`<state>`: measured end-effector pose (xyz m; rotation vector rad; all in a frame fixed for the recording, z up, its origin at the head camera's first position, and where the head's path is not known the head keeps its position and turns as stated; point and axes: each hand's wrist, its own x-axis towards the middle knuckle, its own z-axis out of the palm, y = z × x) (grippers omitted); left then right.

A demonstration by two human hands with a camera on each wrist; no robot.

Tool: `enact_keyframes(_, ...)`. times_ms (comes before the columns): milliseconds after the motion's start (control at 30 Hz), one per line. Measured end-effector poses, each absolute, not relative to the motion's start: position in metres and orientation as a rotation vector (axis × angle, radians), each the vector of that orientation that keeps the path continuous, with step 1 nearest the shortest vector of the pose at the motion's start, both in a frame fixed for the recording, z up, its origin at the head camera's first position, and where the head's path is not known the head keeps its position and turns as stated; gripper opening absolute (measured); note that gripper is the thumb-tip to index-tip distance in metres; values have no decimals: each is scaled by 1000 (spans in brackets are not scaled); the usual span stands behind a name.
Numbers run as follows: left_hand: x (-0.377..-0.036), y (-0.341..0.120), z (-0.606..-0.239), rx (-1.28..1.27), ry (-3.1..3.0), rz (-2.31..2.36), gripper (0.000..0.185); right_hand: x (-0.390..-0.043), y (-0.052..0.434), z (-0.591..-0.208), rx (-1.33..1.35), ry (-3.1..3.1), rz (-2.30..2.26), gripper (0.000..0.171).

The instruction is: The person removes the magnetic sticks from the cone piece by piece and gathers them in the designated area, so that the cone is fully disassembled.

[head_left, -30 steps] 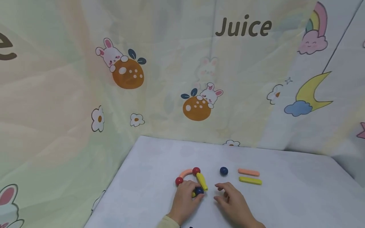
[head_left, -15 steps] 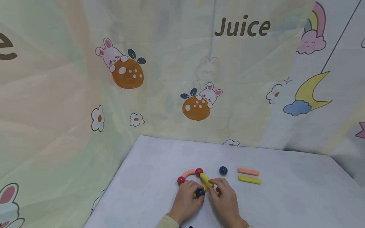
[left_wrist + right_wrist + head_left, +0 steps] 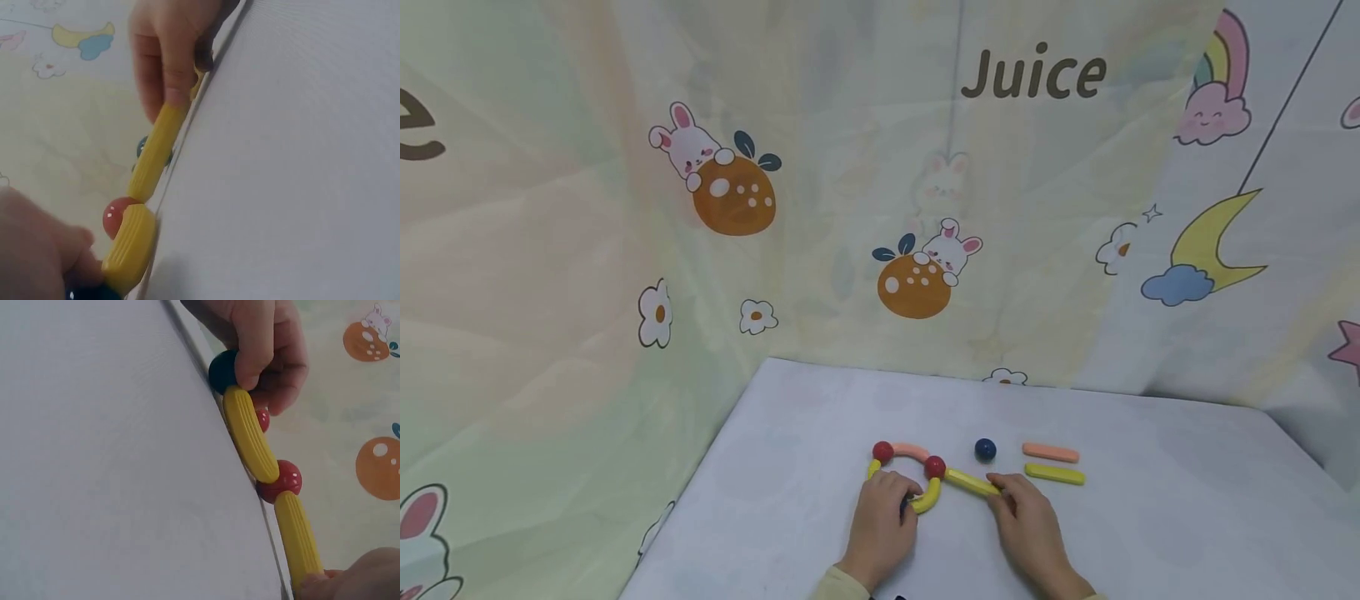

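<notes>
On the white desk (image 3: 1150, 500) the left hand (image 3: 880, 525) has its fingers curled around a dark blue ball (image 3: 222, 370) at the near end of a curved yellow piece (image 3: 928, 497). That piece arcs up from the fingers to a red ball (image 3: 935, 467). From this ball a straight yellow stick (image 3: 972, 482) lies flat, its long axis running away to the right and slightly nearer, straight to the right hand (image 3: 1030, 529), whose fingertips pinch its far end. The right hand is the closer one to the loose pieces: a blue ball (image 3: 985, 450) just beyond its fingers, and an orange stick (image 3: 1051, 453) and a yellow stick (image 3: 1055, 475) to its right.
</notes>
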<state>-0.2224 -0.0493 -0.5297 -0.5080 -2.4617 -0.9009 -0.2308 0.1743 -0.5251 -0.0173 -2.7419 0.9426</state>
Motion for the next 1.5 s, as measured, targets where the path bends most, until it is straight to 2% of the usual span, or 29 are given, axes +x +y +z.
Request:
enact_keyframes(267,-225,-53,-528,-268,-2347,-797,40,-227,180,-526,102,-2797,984,29)
enact_keyframes(367,-226,-53,-527,-297,-2340,-807,43,-224,179,-526,153,-2798,1069,29)
enact_keyframes(533,-223,-50,-525,-412,-2422,-835,30,-220,177,-527,258,-2806,1159,26)
enact_keyframes(700,-220,-47,-523,-402,-2538,-844,37,-217,173,-528,359,-2794,1175,25)
enact_keyframes(1033,-221,-47,-523,-357,-2585,-904,35,-219,165,-523,203,-2802,1095,21)
enact_keyframes(1500,-222,-47,-524,-269,-2619,-925,34,-221,171,-525,169,-2772,1086,20)
